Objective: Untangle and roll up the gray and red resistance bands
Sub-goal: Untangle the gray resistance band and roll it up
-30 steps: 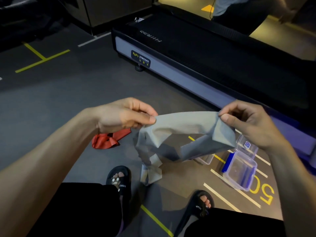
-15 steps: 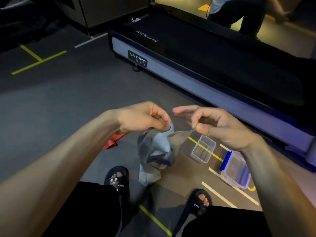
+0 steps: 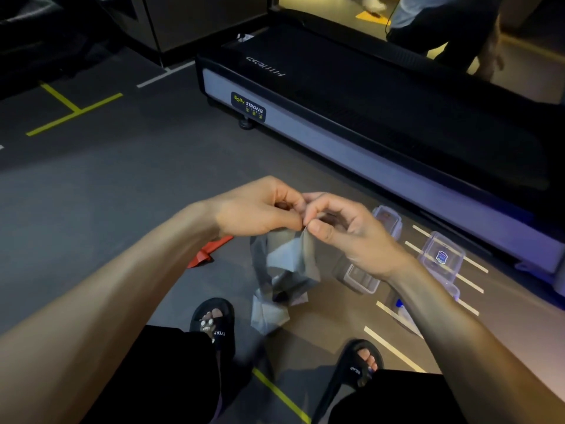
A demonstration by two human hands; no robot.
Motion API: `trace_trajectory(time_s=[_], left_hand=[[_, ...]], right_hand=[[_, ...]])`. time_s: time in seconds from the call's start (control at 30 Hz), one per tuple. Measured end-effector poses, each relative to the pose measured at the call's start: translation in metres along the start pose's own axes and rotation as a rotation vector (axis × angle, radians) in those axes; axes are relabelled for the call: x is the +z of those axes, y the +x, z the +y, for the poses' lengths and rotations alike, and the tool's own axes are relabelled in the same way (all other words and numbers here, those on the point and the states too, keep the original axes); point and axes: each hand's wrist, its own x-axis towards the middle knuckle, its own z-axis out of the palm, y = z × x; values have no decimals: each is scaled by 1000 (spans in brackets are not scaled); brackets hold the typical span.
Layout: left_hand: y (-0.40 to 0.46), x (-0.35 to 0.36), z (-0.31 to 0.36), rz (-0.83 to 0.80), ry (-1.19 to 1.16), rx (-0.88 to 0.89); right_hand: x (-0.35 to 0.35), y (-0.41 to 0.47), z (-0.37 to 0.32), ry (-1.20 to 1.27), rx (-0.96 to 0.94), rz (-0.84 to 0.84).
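The gray resistance band [image 3: 286,270] hangs in loose folds from both hands, its lower end reaching down near the floor between my feet. My left hand [image 3: 260,209] pinches its top edge. My right hand [image 3: 342,231] pinches the same edge right beside it, fingertips of the two hands touching. The red resistance band [image 3: 208,249] lies crumpled on the floor to the left, mostly hidden behind my left forearm.
A black treadmill [image 3: 367,111] runs along the far side. Clear plastic containers [image 3: 441,255] and a small tub [image 3: 360,278] sit on the floor at right, beyond my right wrist. My sandalled feet [image 3: 214,322] stand below. A person [image 3: 443,22] stands at the back right.
My hands have come together: the spread gray band has collapsed into hanging folds, and my right hand, which had let go, now pinches the edge again beside my left.
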Motion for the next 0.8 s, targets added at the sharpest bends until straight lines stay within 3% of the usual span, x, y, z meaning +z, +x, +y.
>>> trace_trajectory(time_s=[0.17,0.33,0.47,0.63,0.8], left_hand=[[-2,1,-2,92,51,61],[0,15,-8,95,76,152],[5,27,-19,165,251,131],[4,28,-23,207,80,131],[0,31,-20,289,151,112]], right_hand=[[-8,3,-8,-156,40,-57],[-23,2,-33,-146,-18,-73],[-41,1,-44,-89,-35,-60],[-54,1,-47,-42,-45,-5],[-57,1,-49,-36,-72,61]])
